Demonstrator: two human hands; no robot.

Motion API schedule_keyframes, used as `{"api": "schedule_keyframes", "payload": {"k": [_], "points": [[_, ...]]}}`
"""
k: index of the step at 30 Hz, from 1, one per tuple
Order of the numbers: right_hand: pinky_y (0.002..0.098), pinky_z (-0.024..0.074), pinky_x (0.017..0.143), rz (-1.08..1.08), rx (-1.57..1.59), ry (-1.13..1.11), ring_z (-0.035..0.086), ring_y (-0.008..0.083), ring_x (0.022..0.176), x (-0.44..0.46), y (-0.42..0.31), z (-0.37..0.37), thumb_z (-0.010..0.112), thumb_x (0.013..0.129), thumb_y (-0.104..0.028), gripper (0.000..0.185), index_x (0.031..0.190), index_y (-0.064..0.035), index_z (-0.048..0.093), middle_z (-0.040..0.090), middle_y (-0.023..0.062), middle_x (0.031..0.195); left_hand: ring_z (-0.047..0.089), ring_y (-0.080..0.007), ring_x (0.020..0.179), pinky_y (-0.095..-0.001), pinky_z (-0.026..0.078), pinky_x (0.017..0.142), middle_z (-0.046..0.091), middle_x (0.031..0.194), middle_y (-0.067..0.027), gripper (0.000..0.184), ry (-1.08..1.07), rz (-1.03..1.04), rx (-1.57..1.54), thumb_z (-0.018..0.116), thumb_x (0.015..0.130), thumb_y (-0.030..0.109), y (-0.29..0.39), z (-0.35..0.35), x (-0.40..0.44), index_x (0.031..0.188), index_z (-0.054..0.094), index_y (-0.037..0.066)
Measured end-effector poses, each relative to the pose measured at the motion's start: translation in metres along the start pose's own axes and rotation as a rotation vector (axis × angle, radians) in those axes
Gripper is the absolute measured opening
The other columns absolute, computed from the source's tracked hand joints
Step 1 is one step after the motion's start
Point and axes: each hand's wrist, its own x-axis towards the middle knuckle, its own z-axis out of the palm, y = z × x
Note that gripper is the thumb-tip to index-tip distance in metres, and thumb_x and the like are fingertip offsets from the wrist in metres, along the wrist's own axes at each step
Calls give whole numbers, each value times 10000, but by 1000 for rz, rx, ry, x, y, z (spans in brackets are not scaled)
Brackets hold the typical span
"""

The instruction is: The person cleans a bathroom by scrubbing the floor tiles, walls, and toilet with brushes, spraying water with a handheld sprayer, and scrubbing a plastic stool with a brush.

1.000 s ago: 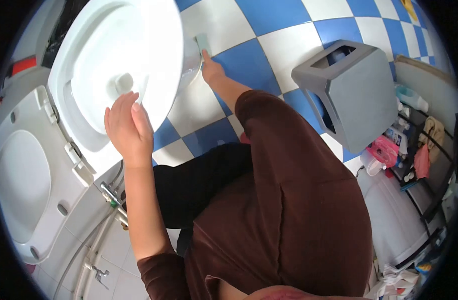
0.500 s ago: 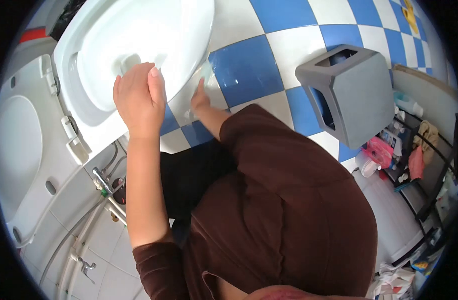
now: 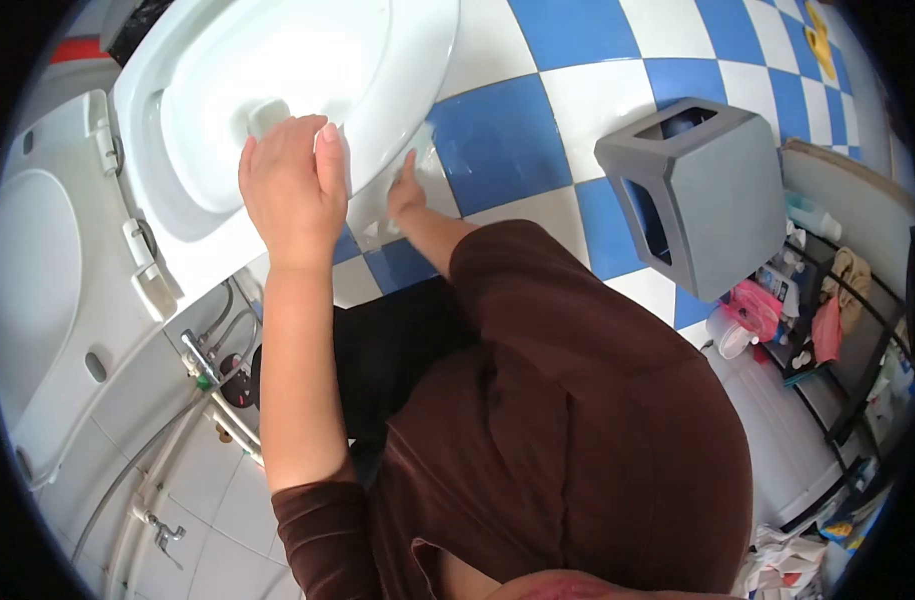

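Observation:
Beside the outer side of the white toilet bowl [image 3: 427,45], low near the floor, my right hand [image 3: 407,192] is closed on a pale, thin cloth-like item [image 3: 424,142]. That item is faint against the white tile, so its exact shape cannot be made out. My left hand [image 3: 295,185] rests at the near rim of the bowl, fingers together and bent over the edge, thumb apart, with nothing seen in it. The toilet seat and lid [image 3: 37,290] are raised at the left.
A grey plastic stool [image 3: 712,195] lies on its side on the blue and white tiles [image 3: 502,145]. To its right is a black rack [image 3: 857,395] with bottles and cloths. A metal valve and hoses [image 3: 199,355] are at the lower left wall.
The toilet appears further right in view. My right hand and the pale item have moved down the picture, nearer my body. My left hand has shifted slightly right and up with the rim.

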Motion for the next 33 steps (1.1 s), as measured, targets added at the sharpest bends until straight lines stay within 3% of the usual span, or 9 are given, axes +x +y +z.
{"api": "schedule_keyframes", "payload": {"k": [2,3,7,11,16,19,21,26,33], "points": [[398,474,833,-116,37,44,596,358,999,17,-40,-63,333,966,-133,649,1482,-252,-42,555,276,1169,595,-307,911,-487,385,946,662,950,-102,348,-5,14,16,408,955,306,0,-1,1,942,654,60],[450,417,914,-146,159,33,545,407,1064,34,-51,-80,345,976,-207,607,1480,-258,9,547,294,1161,595,-307,914,-486,382,950,662,953,-104,353,-14,7,28,405,956,308,-1,-1,1,940,655,60],[451,485,800,-152,38,98,588,397,981,41,-49,-77,340,984,-226,600,1481,-255,6,567,275,1137,595,-306,925,-481,374,968,664,963,-108,370,-45,-9,33,394,959,312,2,-1,2,937,659,56],[402,481,744,-483,220,197,534,297,789,115,97,28,336,986,-202,536,1480,-271,138,594,175,985,593,-309,925,-477,369,976,665,966,-112,380,-73,-18,36,383,962,309,4,-3,3,942,661,51],[351,498,617,-233,186,253,527,212,547,64,-4,-75,353,980,-198,536,1481,-279,182,621,104,826,591,-316,928,-484,362,983,665,964,-114,383,-101,-23,39,374,962,299,5,-3,2,946,661,47],[375,506,668,-50,157,-8,588,240,605,9,-34,-79,352,977,-225,565,1486,-280,112,631,164,862,590,-317,929,-484,363,983,665,964,-115,382,-97,-27,56,370,963,291,5,-3,4,947,661,43],[390,504,695,-139,-22,8,617,274,650,16,8,-62,354,976,-235,580,1487,-275,82,634,190,872,590,-317,929,-486,363,981,665,965,-116,380,-94,-30,60,369,963,284,6,-3,3,946,660,41],[432,485,786,-301,-293,90,608,407,852,66,-30,-108,370,964,-233,587,1482,-274,96,618,271,942,591,-316,940,-496,354,986,664,980,-117,362,-94,-21,52,378,956,270,5,-2,4,955,656,38],[459,448,868,-349,-409,-108,577,427,962,63,-13,-149,376,952,-213,567,1473,-205,152,592,257,1079,589,-287,988,-488,320,1015,661,995,-103,332,-115,-29,98,400,951,261,10,-2,6,975,649,42]]}}
